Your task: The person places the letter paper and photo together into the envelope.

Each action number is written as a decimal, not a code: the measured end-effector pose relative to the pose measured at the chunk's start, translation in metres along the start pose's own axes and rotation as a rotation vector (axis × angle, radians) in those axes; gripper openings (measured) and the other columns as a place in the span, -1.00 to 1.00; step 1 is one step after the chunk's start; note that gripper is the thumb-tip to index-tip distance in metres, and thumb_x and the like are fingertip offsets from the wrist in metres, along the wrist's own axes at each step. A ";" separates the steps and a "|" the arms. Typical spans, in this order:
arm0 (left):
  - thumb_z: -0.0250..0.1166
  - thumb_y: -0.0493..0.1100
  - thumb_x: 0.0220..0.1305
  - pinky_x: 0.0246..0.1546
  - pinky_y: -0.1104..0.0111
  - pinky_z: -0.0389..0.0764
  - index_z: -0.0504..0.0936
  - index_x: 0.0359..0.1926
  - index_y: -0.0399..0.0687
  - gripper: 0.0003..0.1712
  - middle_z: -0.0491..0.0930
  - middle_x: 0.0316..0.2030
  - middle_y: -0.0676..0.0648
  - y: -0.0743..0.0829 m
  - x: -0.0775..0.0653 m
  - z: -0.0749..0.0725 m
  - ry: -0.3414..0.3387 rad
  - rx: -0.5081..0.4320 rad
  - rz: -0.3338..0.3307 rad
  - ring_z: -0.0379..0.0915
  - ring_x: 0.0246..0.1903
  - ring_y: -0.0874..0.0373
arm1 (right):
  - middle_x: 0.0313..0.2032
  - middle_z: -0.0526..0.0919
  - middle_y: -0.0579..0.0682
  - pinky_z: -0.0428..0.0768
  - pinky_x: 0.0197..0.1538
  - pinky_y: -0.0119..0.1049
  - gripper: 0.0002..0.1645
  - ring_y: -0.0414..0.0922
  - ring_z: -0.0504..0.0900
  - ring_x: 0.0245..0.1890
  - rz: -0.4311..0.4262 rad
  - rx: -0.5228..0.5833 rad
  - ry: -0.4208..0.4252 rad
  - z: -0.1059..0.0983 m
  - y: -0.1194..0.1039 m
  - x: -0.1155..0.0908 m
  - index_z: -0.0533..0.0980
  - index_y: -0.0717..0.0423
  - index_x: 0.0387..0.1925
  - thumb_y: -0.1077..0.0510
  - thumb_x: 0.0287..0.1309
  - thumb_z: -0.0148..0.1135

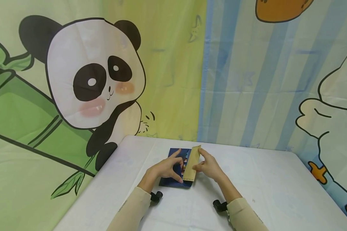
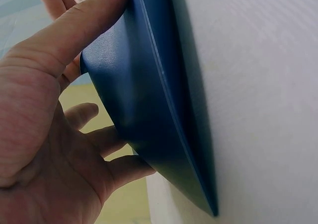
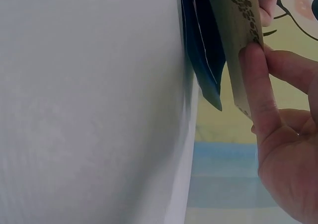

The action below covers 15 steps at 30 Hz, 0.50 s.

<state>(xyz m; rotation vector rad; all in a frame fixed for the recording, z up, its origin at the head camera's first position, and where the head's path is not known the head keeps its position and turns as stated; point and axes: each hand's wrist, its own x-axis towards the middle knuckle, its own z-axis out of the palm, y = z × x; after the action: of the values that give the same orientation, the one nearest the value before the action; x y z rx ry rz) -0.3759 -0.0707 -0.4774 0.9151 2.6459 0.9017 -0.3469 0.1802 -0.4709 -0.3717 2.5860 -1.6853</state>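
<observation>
A dark blue booklet (image 1: 170,182) with a colourful picture on it lies on the white table. My left hand (image 1: 166,168) is over it, thumb stretched along the blue surface (image 2: 124,80) and some fingertips touching it farther off. Across its right side a narrow tan card (image 1: 192,165) stands tilted up. My right hand (image 1: 209,166) pinches this card by its right edge between thumb and fingers. In the right wrist view, the card (image 3: 238,50) shows a brown mottled pattern along its border, with the blue booklet (image 3: 206,60) just beside it.
The white table (image 1: 277,179) stretches around both hands. Behind it hangs a printed curtain (image 1: 173,64) with a panda and blue stripes. A small black camera mount (image 1: 219,206) sits on the right wrist, another (image 1: 156,196) on the left.
</observation>
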 end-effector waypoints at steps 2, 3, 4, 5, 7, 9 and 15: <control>0.74 0.15 -0.16 0.41 -0.21 0.34 0.60 -0.15 0.18 -0.40 -0.28 0.70 -0.01 0.000 0.000 0.000 -0.001 -0.005 -0.003 -0.10 0.62 -0.28 | 0.62 0.10 0.23 0.72 -0.21 -0.21 0.16 -0.06 0.82 -0.32 0.000 0.002 -0.005 0.001 0.000 0.000 0.02 0.21 0.63 0.35 0.15 0.48; 0.74 0.14 -0.16 0.41 -0.21 0.34 0.60 -0.16 0.18 -0.41 -0.29 0.70 -0.01 0.001 0.000 0.000 -0.002 -0.007 -0.005 -0.10 0.62 -0.28 | 0.62 0.10 0.23 0.72 -0.21 -0.21 0.16 -0.06 0.81 -0.32 0.003 0.003 -0.007 0.002 0.000 -0.001 0.02 0.21 0.63 0.35 0.15 0.48; 0.74 0.14 -0.16 0.41 -0.21 0.34 0.59 -0.16 0.19 -0.41 -0.29 0.70 -0.02 0.001 0.000 -0.001 -0.003 -0.007 -0.005 -0.10 0.62 -0.28 | 0.62 0.09 0.23 0.72 -0.21 -0.21 0.15 -0.06 0.81 -0.32 0.003 0.004 -0.007 0.002 -0.001 -0.001 0.02 0.21 0.63 0.35 0.15 0.49; 0.74 0.14 -0.16 0.40 -0.21 0.34 0.59 -0.17 0.19 -0.41 -0.28 0.70 -0.02 0.001 0.000 -0.001 -0.003 -0.009 -0.006 -0.10 0.62 -0.29 | 0.62 0.10 0.23 0.71 -0.21 -0.21 0.15 -0.06 0.81 -0.32 0.005 0.004 -0.007 0.003 -0.001 -0.001 0.03 0.21 0.63 0.34 0.15 0.49; 0.74 0.14 -0.16 0.40 -0.21 0.35 0.59 -0.17 0.19 -0.41 -0.28 0.70 -0.03 0.001 0.000 -0.001 -0.003 -0.008 -0.006 -0.09 0.62 -0.28 | 0.62 0.11 0.22 0.71 -0.20 -0.21 0.15 -0.06 0.81 -0.32 0.007 0.004 -0.012 0.004 -0.001 -0.001 0.02 0.21 0.63 0.34 0.16 0.49; 0.74 0.14 -0.17 0.40 -0.20 0.36 0.59 -0.16 0.18 -0.40 -0.28 0.70 -0.03 0.001 0.000 -0.001 -0.003 -0.006 -0.006 -0.09 0.62 -0.28 | 0.61 0.14 0.22 0.71 -0.20 -0.21 0.15 -0.06 0.81 -0.33 0.008 0.002 -0.018 0.005 -0.001 -0.001 0.01 0.23 0.63 0.33 0.17 0.49; 0.74 0.14 -0.17 0.37 -0.20 0.38 0.60 -0.14 0.16 -0.38 -0.27 0.70 -0.01 0.000 0.000 -0.001 -0.003 -0.005 -0.005 -0.05 0.61 -0.28 | 0.57 0.22 0.26 0.69 -0.22 -0.23 0.17 -0.08 0.81 -0.35 0.005 -0.009 -0.049 0.007 0.000 -0.002 0.01 0.25 0.63 0.30 0.16 0.51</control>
<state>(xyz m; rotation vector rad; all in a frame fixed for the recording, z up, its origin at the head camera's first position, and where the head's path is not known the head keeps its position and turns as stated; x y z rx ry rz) -0.3763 -0.0715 -0.4764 0.9082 2.6409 0.9050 -0.3443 0.1744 -0.4743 -0.4013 2.5587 -1.6418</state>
